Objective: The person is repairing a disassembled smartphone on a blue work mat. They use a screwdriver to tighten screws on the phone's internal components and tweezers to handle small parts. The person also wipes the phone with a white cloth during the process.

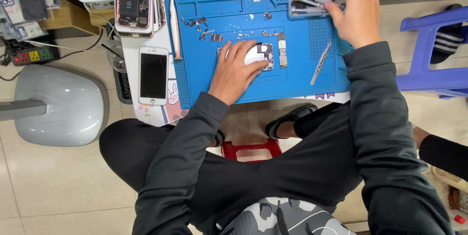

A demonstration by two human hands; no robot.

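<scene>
Blue mat (297,81): left hand (236,72) pins phone housing (261,55), long axis sideways.

Phone repair workshop: blue repair mat (204,89), opened phones (134,1).

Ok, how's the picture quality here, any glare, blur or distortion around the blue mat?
Head view: even, soft light and faint shadows; the blue silicone work mat is sharp and glare-free; the white smartphone's dark screen shows only a dull sheen; wide-angle distortion bows the edges; the right hand is slightly soft.
</scene>
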